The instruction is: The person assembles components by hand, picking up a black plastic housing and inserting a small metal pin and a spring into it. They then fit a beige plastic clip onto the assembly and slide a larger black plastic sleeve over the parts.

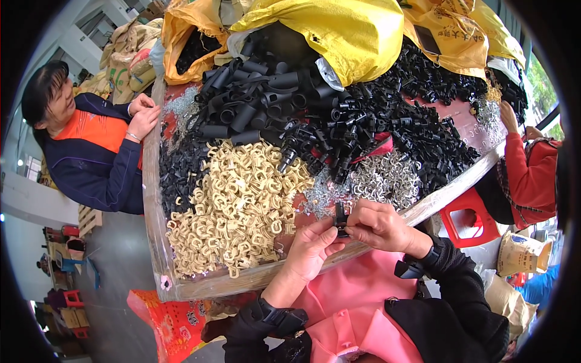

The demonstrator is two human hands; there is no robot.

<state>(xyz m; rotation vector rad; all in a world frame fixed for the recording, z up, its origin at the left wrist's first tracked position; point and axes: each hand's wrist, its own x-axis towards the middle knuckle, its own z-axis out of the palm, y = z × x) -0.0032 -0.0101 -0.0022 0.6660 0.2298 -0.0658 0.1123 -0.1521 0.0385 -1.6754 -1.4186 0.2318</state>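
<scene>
A small black plastic part (340, 213) stands upright between my two hands, just above the near edge of the table. My left hand (310, 245) grips its lower end between thumb and fingers. My right hand (380, 227) is closed against the same part from the other side, its fingertips pinched; anything small inside them is hidden. Closest to my hands are a pile of bent silver metal clips (387, 178) and a scatter of tiny metal pieces (324, 196). To their left spreads a big heap of cream-coloured plastic clips (242, 206).
Black tubes (245, 115) and black fittings (357, 121) are heaped beyond. Yellow sacks (339, 36) lie at the back. A wooden rim (230, 287) edges the table. One person (91, 139) works at the left, another (532, 175) at the right beside a red stool (466, 215).
</scene>
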